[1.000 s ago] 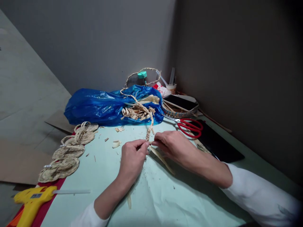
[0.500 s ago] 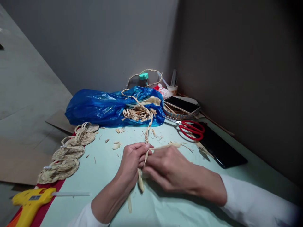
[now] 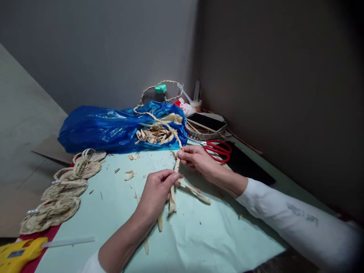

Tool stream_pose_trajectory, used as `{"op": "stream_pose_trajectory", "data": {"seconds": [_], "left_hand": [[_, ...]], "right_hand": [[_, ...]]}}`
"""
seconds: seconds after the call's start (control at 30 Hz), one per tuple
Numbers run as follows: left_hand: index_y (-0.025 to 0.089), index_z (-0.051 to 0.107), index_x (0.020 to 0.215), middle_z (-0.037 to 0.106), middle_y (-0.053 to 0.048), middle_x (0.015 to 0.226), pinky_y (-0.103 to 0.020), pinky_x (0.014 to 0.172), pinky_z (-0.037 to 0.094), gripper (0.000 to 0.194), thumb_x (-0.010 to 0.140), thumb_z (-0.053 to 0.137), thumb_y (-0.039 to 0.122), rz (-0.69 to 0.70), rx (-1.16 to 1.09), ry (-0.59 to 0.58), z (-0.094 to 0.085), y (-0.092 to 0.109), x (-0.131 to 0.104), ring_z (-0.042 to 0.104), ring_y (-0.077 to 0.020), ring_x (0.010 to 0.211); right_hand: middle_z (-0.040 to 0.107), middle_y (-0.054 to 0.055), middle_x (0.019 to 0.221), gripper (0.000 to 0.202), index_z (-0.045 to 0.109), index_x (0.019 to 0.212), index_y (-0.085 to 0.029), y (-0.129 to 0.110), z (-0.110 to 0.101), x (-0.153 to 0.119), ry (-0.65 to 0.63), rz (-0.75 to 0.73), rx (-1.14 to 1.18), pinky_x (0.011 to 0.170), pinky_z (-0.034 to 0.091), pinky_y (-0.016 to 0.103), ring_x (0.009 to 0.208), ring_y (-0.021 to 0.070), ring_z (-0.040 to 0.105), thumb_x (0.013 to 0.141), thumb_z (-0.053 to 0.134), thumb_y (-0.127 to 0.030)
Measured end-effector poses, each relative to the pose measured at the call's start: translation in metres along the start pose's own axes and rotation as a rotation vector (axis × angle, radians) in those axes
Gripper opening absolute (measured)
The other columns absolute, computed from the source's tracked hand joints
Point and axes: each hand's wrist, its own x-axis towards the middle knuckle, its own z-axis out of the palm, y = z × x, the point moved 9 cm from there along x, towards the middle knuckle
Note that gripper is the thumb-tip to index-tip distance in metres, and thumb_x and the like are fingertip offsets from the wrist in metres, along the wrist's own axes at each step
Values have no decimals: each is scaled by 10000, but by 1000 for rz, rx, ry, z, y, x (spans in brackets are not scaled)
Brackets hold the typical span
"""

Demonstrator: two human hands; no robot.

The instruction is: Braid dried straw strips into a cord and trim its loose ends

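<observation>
A pale braid of dried husk (image 3: 176, 165) runs from between my hands up over a blue plastic bag (image 3: 95, 127) and loops behind it. My left hand (image 3: 159, 187) pinches the braid's lower end, where loose strands (image 3: 196, 192) hang down and fan out to the right. Higher up, the thumb and fingers of my right hand (image 3: 196, 159) are closed on the braid near the bag's front edge. Dried husk pieces (image 3: 156, 134) lie in the bag's opening.
Red-handled scissors (image 3: 218, 151) lie right of my right hand, beside a black flat object (image 3: 247, 165). A phone (image 3: 206, 121) rests on a round basket (image 3: 196, 133). Woven sandals (image 3: 61, 189) line the left edge, near a yellow glue gun (image 3: 21, 252). Husk scraps dot the tabletop (image 3: 113, 212).
My right hand has moved up from the loose strands to the braid above my left hand. The strands now hang lower. The whole view has shifted, with objects farther left.
</observation>
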Motion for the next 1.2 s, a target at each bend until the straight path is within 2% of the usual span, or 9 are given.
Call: {"op": "stream_pose_trajectory", "data": {"seconds": [0.1, 0.2, 0.37, 0.47, 0.6, 0.7, 0.87, 1.03, 1.2], "left_hand": [[137, 606, 591, 467, 35, 527, -199, 424, 167, 284, 742, 643, 375, 23, 15, 19, -4, -1, 4, 267, -48, 420], [128, 641, 621, 419, 49, 491, -195, 424, 163, 257, 737, 643, 357, 27, 28, 56, -10, -1, 5, 258, -47, 416], [124, 693, 740, 486, 38, 582, -193, 407, 186, 266, 722, 682, 389, 5, -97, 32, -10, -1, 1, 288, -38, 412], [135, 684, 747, 494, 40, 594, -186, 404, 194, 267, 725, 692, 400, -9, -165, 24, -9, -2, -3, 285, -33, 415], [140, 682, 718, 506, 37, 556, -176, 409, 228, 245, 725, 693, 384, 15, -167, 69, -15, 1, -5, 321, -47, 435], [152, 717, 795, 559, 21, 577, -179, 436, 286, 219, 744, 678, 362, 49, -124, 85, -18, 5, -6, 402, -76, 486], [161, 736, 746, 600, 10, 591, -198, 463, 317, 159, 763, 653, 295, 126, -22, 138, -24, 13, -7, 437, -96, 521], [150, 720, 657, 623, 1, 585, -220, 564, 396, 188, 770, 628, 269, 186, 70, 182, -28, 25, -8, 517, -128, 598], [142, 704, 725, 653, -17, 662, -247, 660, 430, 194, 813, 565, 245, 191, 174, 125, -24, 23, -5, 568, -152, 682]], "right_hand": [[438, -51, 534, 274, 473, 618, -166, 5, -4, 6, 74, 16, 3, 440, 177, 221, 446, 53, 296, 768, 609, -351], [470, -47, 539, 270, 492, 639, -159, 8, 0, 7, 62, 31, 68, 442, 192, 210, 449, 54, 327, 767, 624, -357], [504, -43, 623, 310, 519, 709, -156, 0, 7, 1, -41, -13, 185, 500, 297, 202, 510, 59, 397, 790, 659, -420], [552, -17, 730, 282, 562, 778, -154, -12, 8, -7, -112, -62, 104, 564, 373, 217, 598, 80, 474, 822, 642, -421], [607, 28, 869, 231, 588, 904, -149, -18, 25, -23, -312, -66, -44, 725, 447, 261, 797, 138, 575, 838, 643, -363], [561, 5, 782, 205, 549, 903, -150, -12, 38, -33, -391, -6, -85, 623, 422, 238, 669, 108, 534, 887, 573, -353], [409, -49, 626, 230, 539, 797, -163, -6, 40, -36, -288, -2, -233, 465, 259, 220, 514, 72, 341, 894, 539, -371], [380, -39, 585, 310, 512, 679, -167, -10, 40, -36, -248, -75, -301, 482, 244, 229, 544, 90, 347, 902, 510, -382], [438, -32, 624, 269, 575, 823, -159, -11, 38, -33, -260, -120, -303, 531, 300, 221, 592, 101, 409, 934, 480, -385]]}}
